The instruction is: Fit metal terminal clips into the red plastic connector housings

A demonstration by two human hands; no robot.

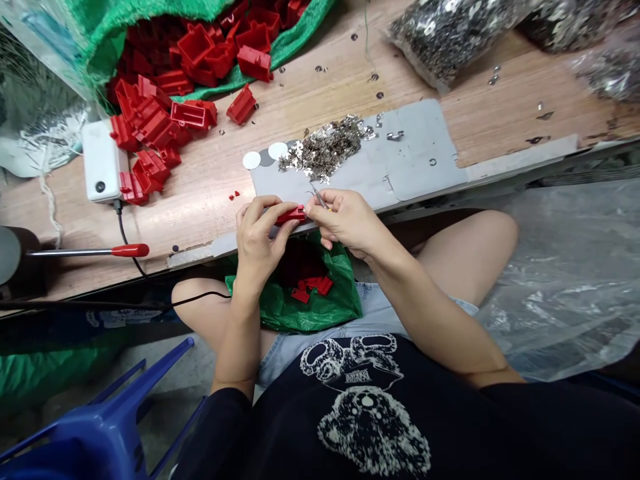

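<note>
So the red housing (289,215) you've got is right at the front edge of the bench (193,217), can't tell if it's actually resting on the wood, and your left hand (263,233) has it pinched between thumb and fingers. If that pinch slips, I'd bet it drops toward the green bag (305,320) in your lap, where it'd be easy to lose among the loose red parts (315,285). Your right hand (345,220) is closed around a slim metal tool (319,195) (tweezers, maybe) with its fingertips up at the housing's end; whatever they're pinching there is too small to make out. Pushing hard that close to the other hand could skid a finger or twist the housing. The tool's tip points away from you, toward the pile of metal clips (325,147) on the grey sheet (420,140), so a careless swing could scatter some. Further left, the cable (123,230) from the white box (104,160) hangs over the edge, and a snag from your arm or knee might drag the box into the red heap (155,120).
</note>
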